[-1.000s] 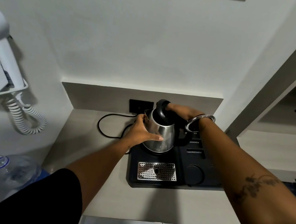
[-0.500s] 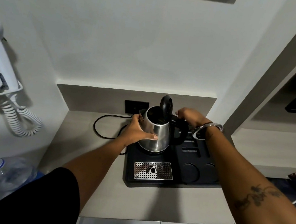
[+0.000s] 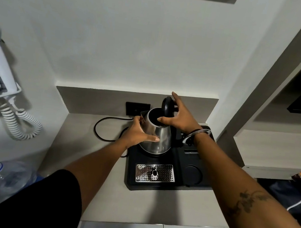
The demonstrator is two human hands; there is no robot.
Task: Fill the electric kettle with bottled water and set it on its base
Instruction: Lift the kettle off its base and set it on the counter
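I see the steel kettle [image 3: 155, 136] standing on the black tray [image 3: 165, 181], its lid [image 3: 167, 106] up – my left hand [image 3: 137, 132] grips its side, my right hand [image 3: 179, 115] is spread open at the lid.

The steel kettle [image 3: 157, 135] stands upright on the black tray [image 3: 192, 178], its black lid [image 3: 167, 107] swung up and the dark inside open to view. The left hand [image 3: 137, 133] wraps the kettle's left side, thumb across the front of the steel. The right hand [image 3: 181, 116] reaches over the kettle's mouth, fingers spread against the raised lid, a metal bangle [image 3: 194, 137] at the wrist. Just in front of the kettle lies a perforated drip grate [image 3: 154, 172]. A black cord [image 3: 102, 126] loops on the bench [image 3: 100, 199] left of the kettle. Far left of it, low down, a clear water bottle [image 3: 6, 174] is visible.
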